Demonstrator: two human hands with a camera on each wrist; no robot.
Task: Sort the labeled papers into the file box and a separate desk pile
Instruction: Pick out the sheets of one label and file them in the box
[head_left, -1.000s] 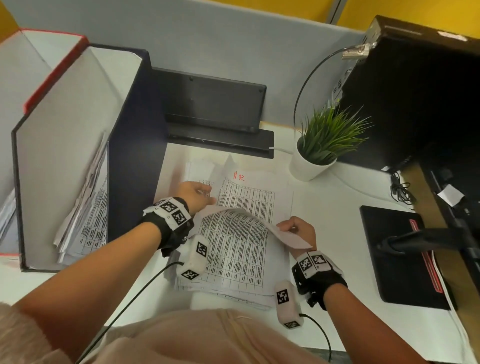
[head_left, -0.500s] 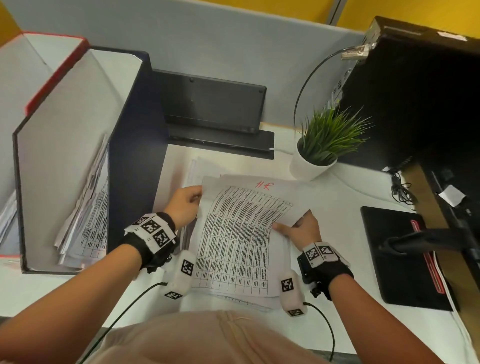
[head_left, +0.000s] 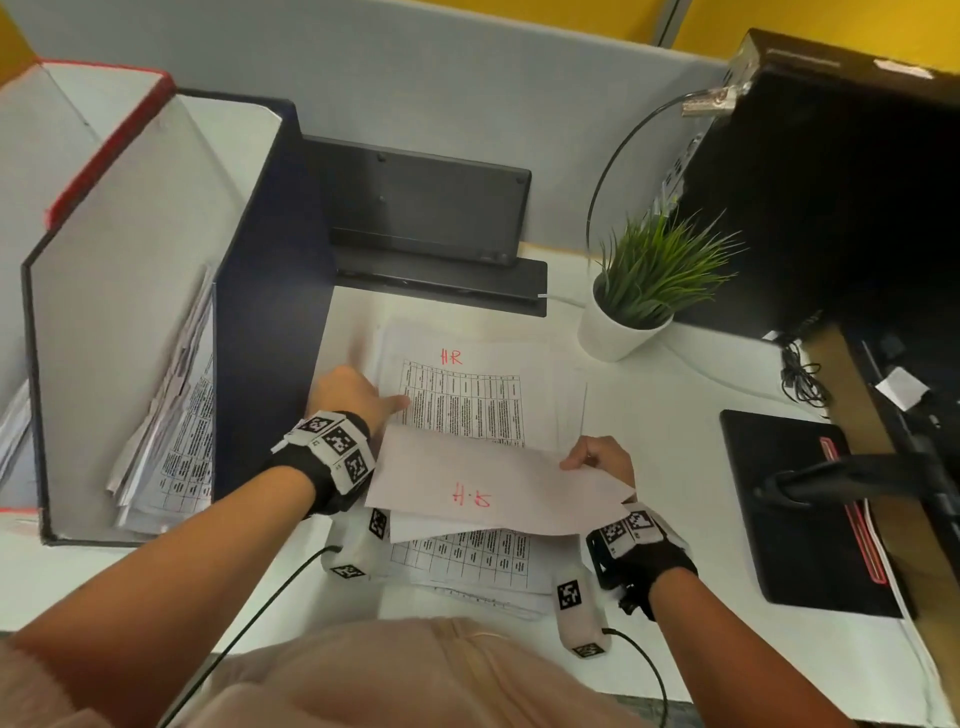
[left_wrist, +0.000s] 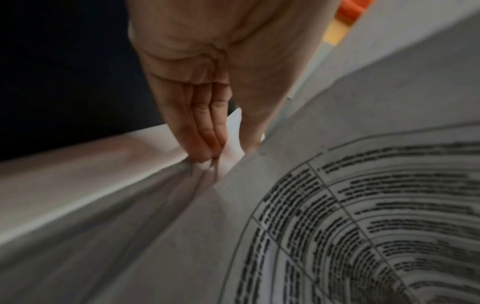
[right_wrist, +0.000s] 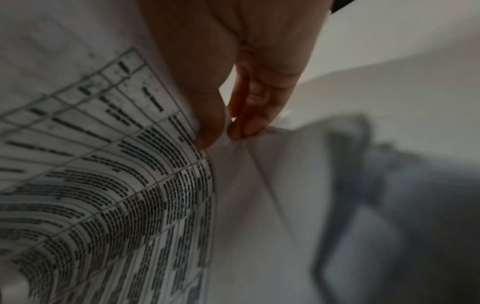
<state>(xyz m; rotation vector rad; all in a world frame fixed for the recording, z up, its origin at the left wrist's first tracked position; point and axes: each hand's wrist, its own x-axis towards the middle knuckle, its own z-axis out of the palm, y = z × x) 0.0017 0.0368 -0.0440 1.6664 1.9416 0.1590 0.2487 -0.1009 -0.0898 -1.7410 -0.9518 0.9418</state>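
Observation:
A stack of printed table sheets (head_left: 467, 405) lies on the white desk (head_left: 675, 415), and its exposed top page carries a red "HR" label (head_left: 451, 357). One sheet (head_left: 483, 493) is lifted and turned back toward me, blank side up, with its red label showing through. My right hand (head_left: 597, 457) pinches its right edge between thumb and fingers (right_wrist: 244, 123). My left hand (head_left: 358, 397) pinches its far left corner, with straight fingers (left_wrist: 205, 139) against the thumb. The dark file box (head_left: 270, 291) stands at the left with several sheets (head_left: 176, 431) inside.
A red-edged box (head_left: 104, 135) stands left of the file box. A black keyboard (head_left: 415, 202) leans on the partition behind the stack. A potted plant (head_left: 623, 332) is at the right rear. A black pad (head_left: 800, 509) and a monitor arm (head_left: 841, 478) are at the right.
The sheet that lay flat and face up half a second ago is now flipped back toward me, blank side up. This bares another HR page beneath, and both hands have shifted with it.

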